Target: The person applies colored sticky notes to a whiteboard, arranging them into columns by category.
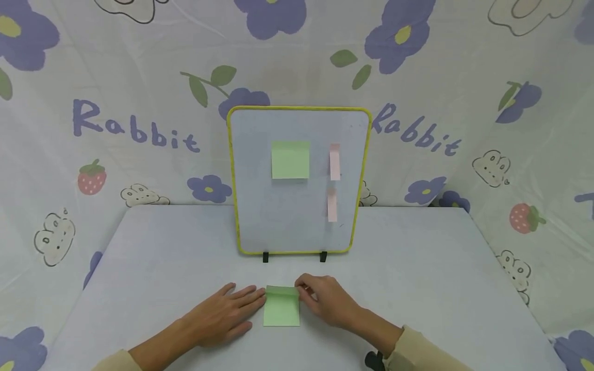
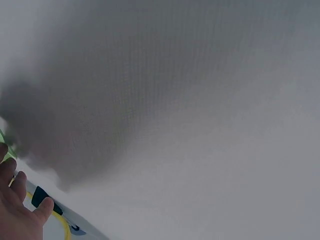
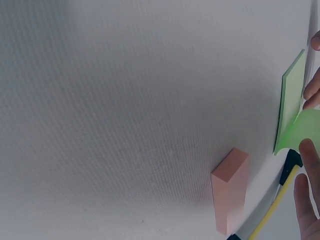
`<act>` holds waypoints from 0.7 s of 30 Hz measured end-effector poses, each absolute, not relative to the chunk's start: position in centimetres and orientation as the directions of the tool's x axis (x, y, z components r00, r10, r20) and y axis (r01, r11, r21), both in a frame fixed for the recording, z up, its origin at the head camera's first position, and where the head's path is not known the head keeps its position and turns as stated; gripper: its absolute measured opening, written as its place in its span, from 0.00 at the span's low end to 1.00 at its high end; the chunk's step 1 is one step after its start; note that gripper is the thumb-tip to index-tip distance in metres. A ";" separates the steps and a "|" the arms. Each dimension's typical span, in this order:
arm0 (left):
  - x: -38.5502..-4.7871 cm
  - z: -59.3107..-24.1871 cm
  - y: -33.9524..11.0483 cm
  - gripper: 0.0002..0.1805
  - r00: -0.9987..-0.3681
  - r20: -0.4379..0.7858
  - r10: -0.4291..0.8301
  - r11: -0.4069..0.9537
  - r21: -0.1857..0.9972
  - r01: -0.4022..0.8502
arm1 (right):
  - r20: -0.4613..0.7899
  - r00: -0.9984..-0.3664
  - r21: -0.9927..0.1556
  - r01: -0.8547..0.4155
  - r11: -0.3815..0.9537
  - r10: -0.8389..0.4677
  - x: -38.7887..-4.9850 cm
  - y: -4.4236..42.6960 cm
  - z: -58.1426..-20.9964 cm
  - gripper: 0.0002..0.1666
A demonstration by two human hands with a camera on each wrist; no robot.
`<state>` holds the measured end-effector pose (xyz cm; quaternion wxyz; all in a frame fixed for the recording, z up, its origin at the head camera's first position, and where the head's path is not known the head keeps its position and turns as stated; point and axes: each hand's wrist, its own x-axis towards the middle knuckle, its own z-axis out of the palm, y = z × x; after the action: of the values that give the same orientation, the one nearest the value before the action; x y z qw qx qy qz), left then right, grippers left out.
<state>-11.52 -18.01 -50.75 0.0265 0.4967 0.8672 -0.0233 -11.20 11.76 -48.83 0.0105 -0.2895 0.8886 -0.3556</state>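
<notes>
A light green sticky note pad (image 1: 281, 312) lies on the table in front of the whiteboard. My left hand (image 1: 227, 313) is spread flat beside it, fingertips touching its left edge. At the pad's upper right corner, my right hand (image 1: 331, 301) pinches the top sheet between thumb and fingers. In the right wrist view that green sheet (image 3: 300, 131) curls up from the pad. A pink sticky note block (image 3: 231, 187) stands close by there; the right hand hides it in the head view. The left wrist view catches only part of the left hand (image 2: 20, 205).
The yellow-rimmed whiteboard (image 1: 278, 221) stands on black feet at the table's back. It bears a green note (image 1: 290, 160) and two narrow pink notes, an upper one (image 1: 334, 162) and a lower one (image 1: 331, 205). A patterned cloth (image 1: 287, 72) hangs behind.
</notes>
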 end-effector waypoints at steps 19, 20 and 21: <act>-12.2 -50.6 -17.7 0.27 -0.501 -0.006 0.866 0.500 -0.015 0.866 | 0.462 -0.789 -0.609 -0.614 0.502 -0.404 -13.0 12.4 -47.2 0.08; -12.2 -50.6 -17.7 0.27 -0.503 -0.014 0.864 0.503 -0.013 0.864 | 0.469 -0.790 -0.605 -0.613 0.508 -0.394 -13.1 12.4 -47.0 0.08; -12.2 -50.6 -17.6 0.27 -0.505 -0.023 0.863 0.505 -0.009 0.863 | 0.475 -0.791 -0.601 -0.612 0.514 -0.385 -13.2 12.4 -46.9 0.08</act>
<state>-12.17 -17.61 -50.63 0.0080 0.4974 0.8674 -0.0095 -13.20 12.37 -46.93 -0.1421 -0.2903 0.8585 -0.3982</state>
